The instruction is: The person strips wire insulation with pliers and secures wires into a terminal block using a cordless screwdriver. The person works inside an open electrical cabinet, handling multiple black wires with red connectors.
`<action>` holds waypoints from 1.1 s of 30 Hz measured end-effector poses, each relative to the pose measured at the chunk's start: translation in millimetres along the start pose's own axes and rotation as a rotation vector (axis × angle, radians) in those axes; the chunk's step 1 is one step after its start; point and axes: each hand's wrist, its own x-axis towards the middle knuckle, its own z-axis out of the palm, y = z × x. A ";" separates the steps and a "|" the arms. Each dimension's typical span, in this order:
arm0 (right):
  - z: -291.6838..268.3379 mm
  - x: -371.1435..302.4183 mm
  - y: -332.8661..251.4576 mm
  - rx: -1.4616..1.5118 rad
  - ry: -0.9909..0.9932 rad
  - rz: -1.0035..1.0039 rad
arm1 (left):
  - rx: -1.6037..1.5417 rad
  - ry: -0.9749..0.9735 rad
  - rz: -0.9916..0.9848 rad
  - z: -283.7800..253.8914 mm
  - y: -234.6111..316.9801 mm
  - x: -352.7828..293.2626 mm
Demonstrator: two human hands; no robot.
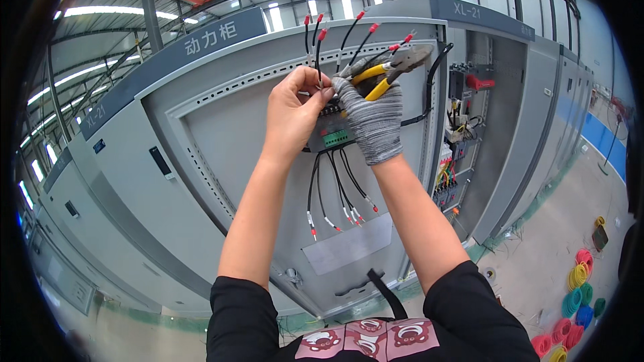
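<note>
My bare left hand [292, 110] pinches with thumb and forefinger near the foot of a black wire [319, 53], which stands upright and ends in a red-sleeved terminal. My right hand [373, 117], in a grey knitted glove, grips pliers [408, 59] with yellow handles; their jaws point up and to the right. Its fingertips meet my left fingers at the wire, and hide the exact contact. Several more black wires with red ends fan upward behind the hands. Below them is a dark module with a green terminal block [337, 137], partly covered by my hands. Black wires [341, 188] with red and white ends hang from it.
The module is mounted on a grey cabinet door panel [228, 141]. A thick black cable [429, 94] runs along its right side. An open cabinet bay with breakers [446, 191] is at right. Coloured wire coils [572, 302] lie on the floor at lower right.
</note>
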 end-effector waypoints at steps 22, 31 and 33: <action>-36.1 -48.6 -27.7 0.229 0.066 0.115 | -0.376 -0.045 -0.233 22.8 27.9 -48.8; -57.0 -86.8 -30.5 0.140 -0.014 0.063 | -0.421 -0.073 -0.381 9.3 25.1 -48.8; -69.8 -90.2 -25.1 0.143 -0.052 0.050 | -0.415 -0.120 -0.409 5.1 25.1 -50.2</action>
